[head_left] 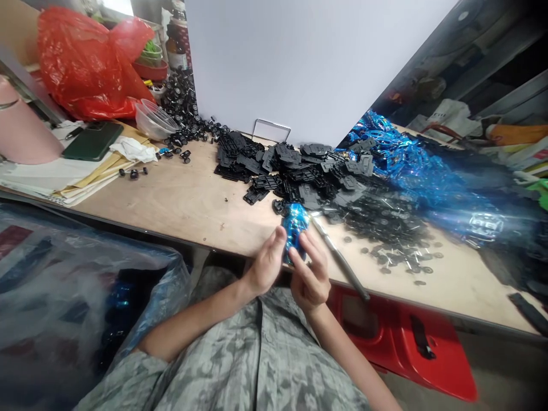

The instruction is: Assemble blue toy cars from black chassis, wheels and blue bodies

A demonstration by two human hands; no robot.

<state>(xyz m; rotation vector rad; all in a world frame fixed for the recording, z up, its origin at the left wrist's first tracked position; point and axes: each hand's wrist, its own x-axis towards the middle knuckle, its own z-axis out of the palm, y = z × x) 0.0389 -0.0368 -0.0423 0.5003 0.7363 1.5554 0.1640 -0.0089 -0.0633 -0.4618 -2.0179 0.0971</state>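
A shiny blue toy car body point(295, 220) is held upright between my two hands at the table's front edge. My left hand point(268, 262) grips its left side, with thumb and fingers pressed against it. From the right, my right hand point(311, 271) closes on its lower part with thumb and bent fingers. Just beyond the car body lies a heap of black plastic car chassis plates point(291, 165). A long metal tool with a dark handle point(340, 257) rests on the table right of my right hand, its handle end over the edge.
Small wheels on axles point(385, 222) lie at the right, with more black wheels point(180, 103) at the back left. Shiny blue car bodies point(411, 151) pile up far right. A phone point(93, 141), papers and a red bag point(89, 63) occupy the left. A red stool point(411, 348) stands below.
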